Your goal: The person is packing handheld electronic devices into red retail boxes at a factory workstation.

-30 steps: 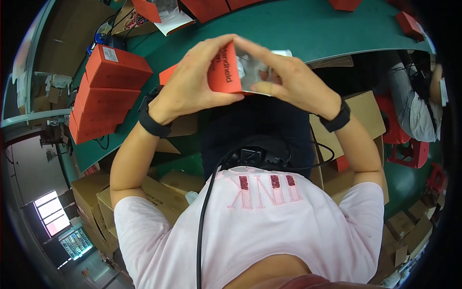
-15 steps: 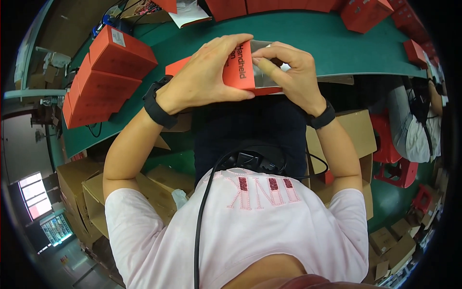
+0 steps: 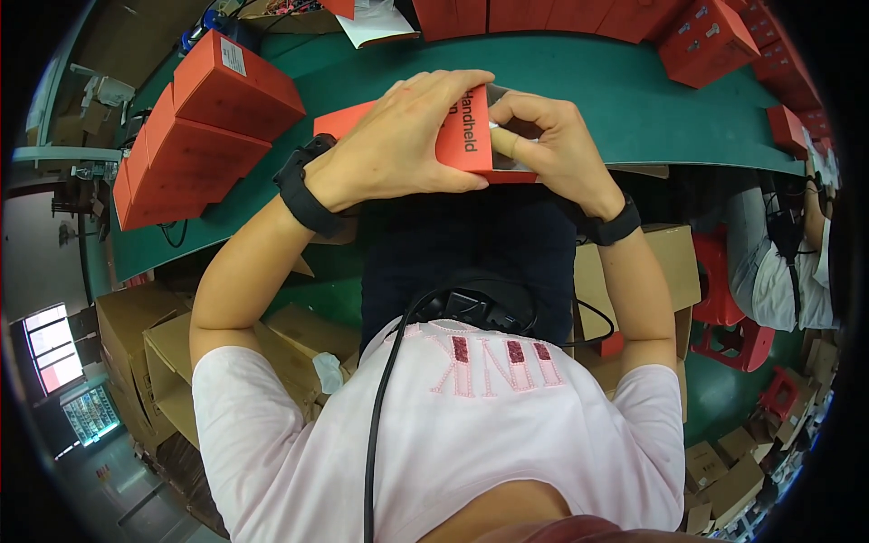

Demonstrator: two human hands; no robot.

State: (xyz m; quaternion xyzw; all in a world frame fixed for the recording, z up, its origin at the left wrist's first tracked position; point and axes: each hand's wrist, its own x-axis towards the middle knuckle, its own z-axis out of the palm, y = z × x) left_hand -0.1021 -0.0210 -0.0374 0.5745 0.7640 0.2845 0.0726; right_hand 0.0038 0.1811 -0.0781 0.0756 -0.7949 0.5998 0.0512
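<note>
While a stack of red boxes (image 3: 195, 131) sits at the left on the green table (image 3: 615, 100), the left hand (image 3: 398, 149) grips a red box (image 3: 466, 136) over the table's near edge. The right hand (image 3: 543, 145) pinches that box's open end, fingers curled into it.

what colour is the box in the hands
Orange-red, with white lettering on one side; the box shows best in the head view, held by both hands.

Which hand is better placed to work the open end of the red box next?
Probably the right hand: its fingertips already pinch at the open end of the red box. The left hand lies flat over the box's top, steadying it on the green table.
</note>
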